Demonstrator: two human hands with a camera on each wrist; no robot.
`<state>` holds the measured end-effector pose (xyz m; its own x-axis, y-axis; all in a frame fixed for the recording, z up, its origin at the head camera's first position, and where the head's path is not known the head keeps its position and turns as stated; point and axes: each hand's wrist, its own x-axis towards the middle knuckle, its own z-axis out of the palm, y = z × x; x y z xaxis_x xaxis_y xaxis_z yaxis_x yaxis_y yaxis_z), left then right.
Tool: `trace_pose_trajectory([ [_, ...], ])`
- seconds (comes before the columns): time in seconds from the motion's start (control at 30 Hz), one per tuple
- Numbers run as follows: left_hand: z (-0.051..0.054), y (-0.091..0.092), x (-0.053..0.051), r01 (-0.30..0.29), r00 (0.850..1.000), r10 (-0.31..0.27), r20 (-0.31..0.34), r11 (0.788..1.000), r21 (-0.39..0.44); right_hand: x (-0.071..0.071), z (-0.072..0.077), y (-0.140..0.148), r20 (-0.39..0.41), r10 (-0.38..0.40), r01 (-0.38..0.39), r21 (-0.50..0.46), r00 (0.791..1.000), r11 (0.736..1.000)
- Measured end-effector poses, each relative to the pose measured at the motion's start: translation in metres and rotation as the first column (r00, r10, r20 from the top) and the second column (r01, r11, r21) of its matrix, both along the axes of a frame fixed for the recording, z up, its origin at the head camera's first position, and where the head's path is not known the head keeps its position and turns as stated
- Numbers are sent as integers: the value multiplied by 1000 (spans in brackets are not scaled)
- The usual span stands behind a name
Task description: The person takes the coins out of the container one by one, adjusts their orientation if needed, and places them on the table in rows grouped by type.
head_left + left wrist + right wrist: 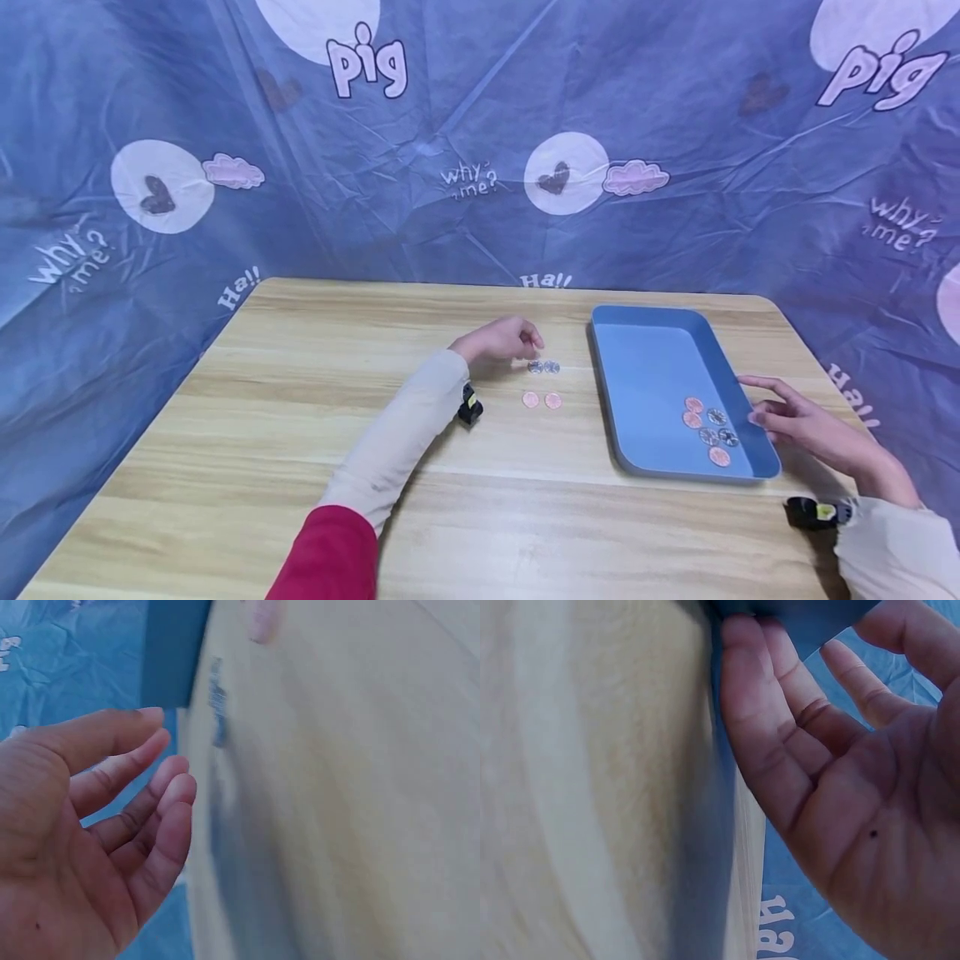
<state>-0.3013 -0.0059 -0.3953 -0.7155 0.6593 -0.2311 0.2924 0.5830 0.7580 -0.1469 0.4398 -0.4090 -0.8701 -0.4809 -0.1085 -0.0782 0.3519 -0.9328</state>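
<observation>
My left hand hovers just above two silver-coloured coins lying side by side on the table. Its fingers are loosely bent, and nothing shows between thumb and fingertips in the left wrist view. Two copper-coloured coins lie nearer to me. On the right stands a blue tray, with more copper coins and silver coins grouped in its near right part. My right hand holds the tray's right wall, thumb at the rim and fingers against the outside.
The wooden table reaches back to a blue printed cloth that hangs behind it and at both sides. A black wrist camera sits on the left sleeve, another camera on the right.
</observation>
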Motion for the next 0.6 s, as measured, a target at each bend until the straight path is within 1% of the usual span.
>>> trace_pose_trajectory([
  [0.13, 9, 9, 1, 17, 1000, -15, -18, 997, 74, 1, -1, -1, -14, -16, 16, 15, 1000, 1000],
  [0.3, 19, 28, 4, 49, 998, -44, -49, 992, 114, 2, -2, -3, -29, -34, 35, 47, 999, 998],
  [0.5, 33, 56, 8, 134, 987, -117, -111, 978, 159, 1, 0, -3, -21, -29, 30, 30, 999, 999],
  [0.6, 41, 69, 11, 166, 981, -145, -127, 970, 177, 1, 1, -2, -13, -31, 31, 29, 999, 999],
])
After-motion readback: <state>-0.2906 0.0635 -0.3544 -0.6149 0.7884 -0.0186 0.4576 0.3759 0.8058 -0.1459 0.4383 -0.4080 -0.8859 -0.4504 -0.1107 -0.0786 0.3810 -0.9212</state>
